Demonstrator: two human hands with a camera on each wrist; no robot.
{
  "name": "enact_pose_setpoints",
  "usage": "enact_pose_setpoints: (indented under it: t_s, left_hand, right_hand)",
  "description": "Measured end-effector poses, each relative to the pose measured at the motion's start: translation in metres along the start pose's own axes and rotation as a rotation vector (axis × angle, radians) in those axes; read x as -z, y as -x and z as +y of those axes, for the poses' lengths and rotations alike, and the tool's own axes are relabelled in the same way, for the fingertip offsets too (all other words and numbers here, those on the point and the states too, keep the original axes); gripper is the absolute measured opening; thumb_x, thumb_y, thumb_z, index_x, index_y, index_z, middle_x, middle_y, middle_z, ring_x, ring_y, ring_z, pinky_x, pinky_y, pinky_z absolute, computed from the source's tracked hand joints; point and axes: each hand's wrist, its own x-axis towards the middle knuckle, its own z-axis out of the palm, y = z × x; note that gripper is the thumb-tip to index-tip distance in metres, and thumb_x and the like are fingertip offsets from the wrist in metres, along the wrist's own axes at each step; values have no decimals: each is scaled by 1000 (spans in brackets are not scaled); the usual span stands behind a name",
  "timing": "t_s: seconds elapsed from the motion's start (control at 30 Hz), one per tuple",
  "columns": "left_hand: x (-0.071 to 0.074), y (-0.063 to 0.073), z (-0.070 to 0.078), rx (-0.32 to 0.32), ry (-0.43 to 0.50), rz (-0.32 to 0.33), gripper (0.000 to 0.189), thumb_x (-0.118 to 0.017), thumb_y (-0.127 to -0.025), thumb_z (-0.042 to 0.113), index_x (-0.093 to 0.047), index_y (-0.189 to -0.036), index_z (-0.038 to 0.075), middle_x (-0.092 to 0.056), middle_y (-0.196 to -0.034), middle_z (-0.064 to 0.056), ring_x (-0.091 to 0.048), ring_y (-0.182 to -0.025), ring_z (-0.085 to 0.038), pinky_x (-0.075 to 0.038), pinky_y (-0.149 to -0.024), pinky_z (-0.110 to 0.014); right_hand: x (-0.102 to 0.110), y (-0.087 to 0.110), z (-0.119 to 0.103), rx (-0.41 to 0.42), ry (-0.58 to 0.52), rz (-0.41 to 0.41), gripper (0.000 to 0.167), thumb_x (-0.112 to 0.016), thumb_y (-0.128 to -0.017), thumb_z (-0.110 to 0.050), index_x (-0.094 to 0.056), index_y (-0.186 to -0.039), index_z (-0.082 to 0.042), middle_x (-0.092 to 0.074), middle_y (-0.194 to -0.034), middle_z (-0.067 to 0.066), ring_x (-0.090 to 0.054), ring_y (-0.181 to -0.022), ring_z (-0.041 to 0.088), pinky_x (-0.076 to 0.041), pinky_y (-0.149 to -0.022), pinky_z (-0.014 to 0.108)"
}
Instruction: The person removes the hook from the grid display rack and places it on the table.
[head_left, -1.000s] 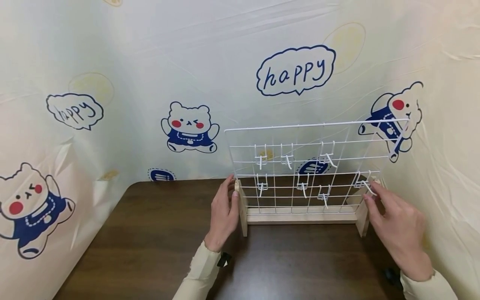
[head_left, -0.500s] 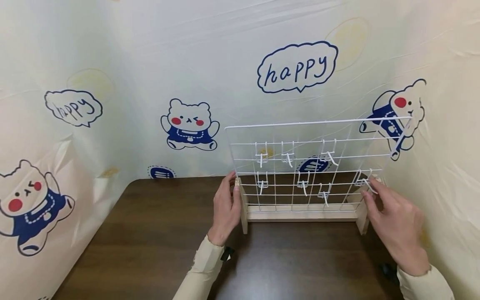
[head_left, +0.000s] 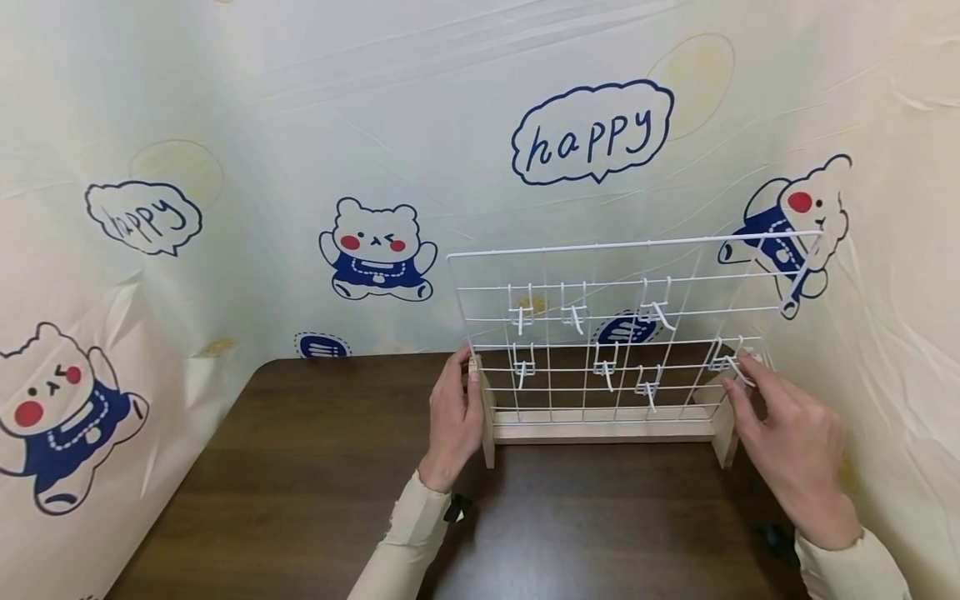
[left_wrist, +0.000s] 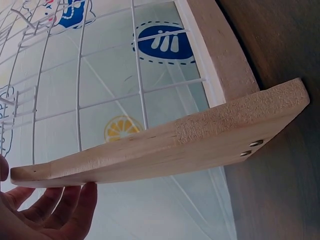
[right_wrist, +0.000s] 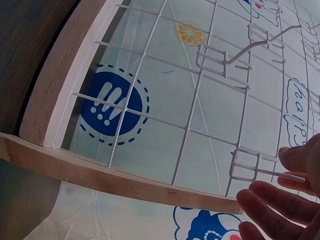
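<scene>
A white wire grid display rack (head_left: pixel 600 431) with a pale wooden base and sides stands upright on the table. My left hand (head_left: pixel 453 417) holds the top of its left wooden side (left_wrist: pixel 125 155), fingers on the outer face and thumb at the front edge. On the right, my right hand (head_left: pixel 798 450) has thumb and fingers around the prong of a white wire hook (right_wrist: pixel 272 173) at the grid's right edge, one fingertip right at the end of the right wooden side (right_wrist: pixel 150 191). Several more white hooks (head_left: pixel 576 317) hang in two rows on the grid.
The dark brown wooden table (head_left: pixel 300 483) extends left and in front of the rack. Behind and at both sides hangs a pale cloth (head_left: pixel 262 100) printed with bears and "happy" bubbles, close to the rack's right side.
The head view has shifted slightly. Both hands stay at the same spots on the rack and hook, and the hooks have not moved on the grid.
</scene>
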Motion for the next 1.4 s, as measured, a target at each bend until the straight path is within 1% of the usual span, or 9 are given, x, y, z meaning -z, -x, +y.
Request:
enact_pose_setpoints:
  t_s: [0.2,0.43,0.57,0.77,1.07,1.17,1.3,1.33,1.4]
  left_hand:
    - [-1,0,-1,-1,0,11,33,-46,-110,17,-56,-139,6,-69,-126,-13,-68,-108,-25,-58,-91,-47]
    - [-1,0,-3,14,41,20,26,-49,-109,14,-60,-130,5,-70,-119,-13,-70,-103,-24,-62,-81,-43]
    - [4,-2,-5,57,128,-2,25,-53,-106,10,-63,-128,6,-70,-119,-13,-71,-105,-26,-64,-75,-40]
    - [12,-7,-9,148,282,-61,25,-60,-103,7,-67,-127,7,-72,-122,-15,-71,-111,-30,-62,-80,-31]
    - [18,-12,-15,228,364,-135,26,-64,-102,9,-68,-127,2,-73,-123,-14,-69,-114,-30,-58,-87,-25]
    - [20,-13,-16,238,380,-149,25,-63,-102,9,-67,-126,2,-72,-123,-15,-69,-113,-29,-59,-86,-25]
    - [21,-14,-16,241,402,-158,24,-61,-103,8,-67,-125,3,-71,-121,-17,-68,-112,-30,-61,-85,-25]
    - [21,-15,-16,242,408,-159,24,-60,-103,8,-67,-125,2,-71,-121,-18,-68,-111,-30,-61,-84,-26]
    - [21,-15,-17,242,414,-160,25,-60,-103,8,-66,-126,-1,-70,-122,-19,-68,-112,-31,-61,-84,-25]
  right_hand:
    - [0,1,1,0,1,6,40,-84,-79,-13,-77,-117,-1,-78,-92,25,-68,-60,42,-34,-42,39]
    - [1,2,1,-6,3,-18,42,-84,-79,-13,-76,-118,-1,-78,-91,25,-67,-58,43,-31,-39,35]
    - [1,2,1,-11,1,-27,42,-85,-79,-11,-76,-119,0,-77,-92,26,-68,-60,44,-31,-39,32]
    - [1,2,1,-11,-4,-26,42,-85,-78,-11,-76,-118,0,-78,-94,26,-68,-60,44,-30,-39,31]
    - [-2,4,2,1,0,-8,30,-79,-85,-12,-78,-113,-2,-78,-93,24,-64,-53,40,-28,-38,33]
    - [-3,5,3,11,7,-7,26,-75,-90,-13,-78,-113,-2,-78,-98,23,-70,-61,41,-36,-41,40]
    - [-6,5,4,16,-1,39,23,-72,-91,-11,-79,-111,-2,-79,-100,21,-75,-74,42,-44,-55,48]
    - [-7,5,5,16,-10,53,23,-72,-90,-10,-79,-111,-2,-79,-100,20,-75,-76,42,-45,-58,46]
    - [-11,6,5,4,-57,95,21,-73,-90,-8,-79,-109,-1,-79,-98,21,-79,-94,19,-49,-66,27]
